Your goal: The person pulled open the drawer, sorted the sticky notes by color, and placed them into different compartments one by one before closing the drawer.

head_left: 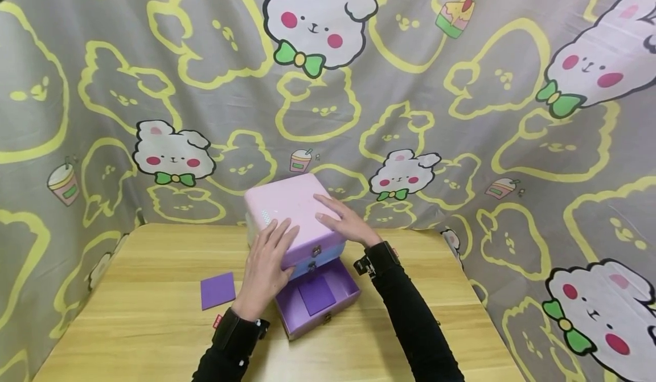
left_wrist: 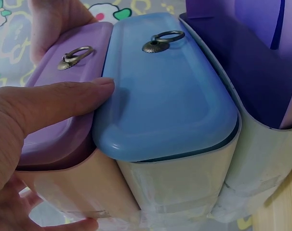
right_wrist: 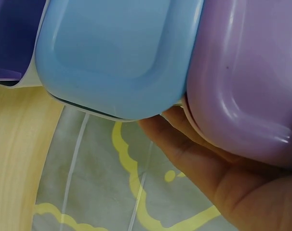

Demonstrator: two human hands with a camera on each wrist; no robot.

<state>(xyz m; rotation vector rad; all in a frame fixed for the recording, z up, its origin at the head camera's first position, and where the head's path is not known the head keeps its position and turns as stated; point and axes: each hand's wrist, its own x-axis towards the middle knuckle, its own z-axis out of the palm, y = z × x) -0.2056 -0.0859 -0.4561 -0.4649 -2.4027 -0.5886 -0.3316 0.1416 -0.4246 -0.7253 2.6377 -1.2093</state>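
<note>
A small chest of drawers with a pink top [head_left: 292, 205] stands at the back middle of the table. My left hand [head_left: 263, 268] rests on its front left corner, fingers fairly straight. In the left wrist view, the thumb [left_wrist: 64, 101] crosses the upper purple front [left_wrist: 90, 36] and touches the blue drawer [left_wrist: 170, 96]. On the chest's right side lies my right hand [head_left: 351, 222], fingers spread over the top edge; its fingers [right_wrist: 179, 149] touch the side in the right wrist view. The lowest purple drawer [head_left: 307, 329] is pulled out, with a purple square [head_left: 316, 295] inside.
Another purple square [head_left: 217, 291] lies on the wooden table [head_left: 154, 313] left of the chest. A patterned grey curtain [head_left: 328, 160] hangs behind and at both sides. Small metal ring pulls [left_wrist: 160, 41] stick out from the fronts.
</note>
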